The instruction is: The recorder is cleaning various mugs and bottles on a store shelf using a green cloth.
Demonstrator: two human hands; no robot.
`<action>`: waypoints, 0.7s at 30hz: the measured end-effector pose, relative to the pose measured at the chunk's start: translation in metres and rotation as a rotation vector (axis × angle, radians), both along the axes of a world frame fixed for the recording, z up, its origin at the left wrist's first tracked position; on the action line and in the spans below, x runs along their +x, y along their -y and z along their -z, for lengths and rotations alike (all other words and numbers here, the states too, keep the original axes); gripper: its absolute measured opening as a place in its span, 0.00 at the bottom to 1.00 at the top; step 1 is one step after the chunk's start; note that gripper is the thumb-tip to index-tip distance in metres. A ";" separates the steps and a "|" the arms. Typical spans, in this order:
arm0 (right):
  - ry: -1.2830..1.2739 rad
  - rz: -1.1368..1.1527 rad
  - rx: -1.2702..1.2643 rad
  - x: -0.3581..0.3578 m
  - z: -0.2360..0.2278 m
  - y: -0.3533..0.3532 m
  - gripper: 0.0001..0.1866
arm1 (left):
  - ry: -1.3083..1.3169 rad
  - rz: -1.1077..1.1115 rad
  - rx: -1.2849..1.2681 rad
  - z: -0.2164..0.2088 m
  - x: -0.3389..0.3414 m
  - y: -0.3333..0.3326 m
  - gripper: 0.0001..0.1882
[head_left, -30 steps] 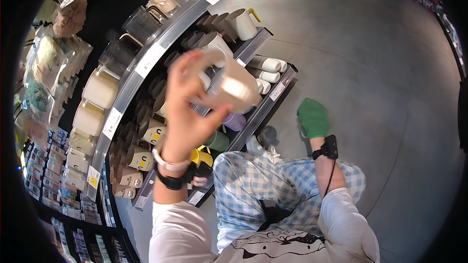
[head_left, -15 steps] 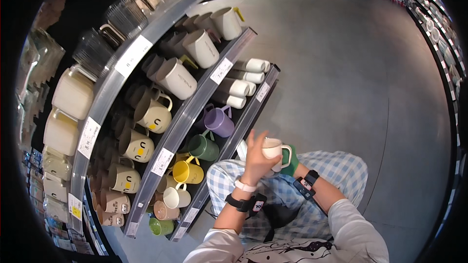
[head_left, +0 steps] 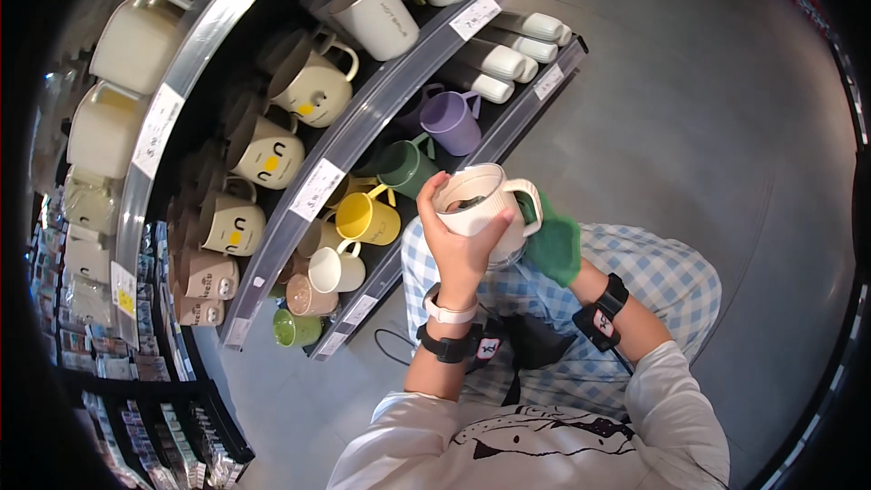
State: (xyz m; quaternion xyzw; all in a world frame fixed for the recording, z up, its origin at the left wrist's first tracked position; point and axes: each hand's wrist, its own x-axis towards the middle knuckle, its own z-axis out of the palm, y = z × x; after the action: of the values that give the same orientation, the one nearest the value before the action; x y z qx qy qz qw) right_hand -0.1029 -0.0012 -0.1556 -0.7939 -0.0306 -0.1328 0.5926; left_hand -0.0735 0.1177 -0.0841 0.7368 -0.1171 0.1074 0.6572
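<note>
My left hand point(head_left: 458, 240) grips a cream ribbed mug point(head_left: 478, 206) by its body, mouth up, handle pointing right, held in front of my lap. My right hand point(head_left: 552, 243) is wrapped in a green cloth and presses against the mug's right side under the handle; its fingers are hidden by the cloth. Both wrists carry black bands. The mug sits just right of the low shelf holding a green mug point(head_left: 404, 163), a yellow mug point(head_left: 367, 216) and a purple mug point(head_left: 451, 120).
Curved dark shelves point(head_left: 313, 186) fill the left, stocked with cream mugs with yellow faces point(head_left: 263, 150), tall white mugs point(head_left: 376, 14) and lying white cups point(head_left: 504, 59). Grey floor point(head_left: 689, 127) spreads to the right. My checked trousers point(head_left: 671, 277) are below.
My left hand has brought the cream mug down from shelf height to my lap. The green-clothed right hand has come up against it. My view has moved closer to the lower shelves.
</note>
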 end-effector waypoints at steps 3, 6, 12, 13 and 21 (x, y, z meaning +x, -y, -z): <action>0.089 -0.021 0.090 0.005 -0.008 -0.012 0.19 | -0.131 -0.028 -0.139 -0.013 -0.014 0.006 0.40; 0.123 -0.058 0.143 0.006 -0.015 -0.008 0.19 | -0.239 0.027 -0.301 -0.024 -0.036 0.004 0.42; 0.197 -0.105 0.141 0.004 -0.025 0.000 0.18 | -0.253 0.409 -0.272 -0.041 -0.027 -0.029 0.44; 0.206 -0.107 0.141 0.004 -0.026 -0.001 0.18 | -0.256 0.406 -0.265 -0.038 -0.027 -0.031 0.44; 0.271 -0.047 0.319 -0.002 -0.022 -0.010 0.17 | -0.078 -0.098 -0.209 -0.021 -0.039 -0.009 0.45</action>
State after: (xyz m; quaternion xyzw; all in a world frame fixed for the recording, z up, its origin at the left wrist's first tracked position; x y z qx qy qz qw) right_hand -0.1051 0.0086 -0.1335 -0.6640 -0.1071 -0.2279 0.7040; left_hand -0.1121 0.1270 -0.0627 0.6726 -0.0432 0.1222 0.7286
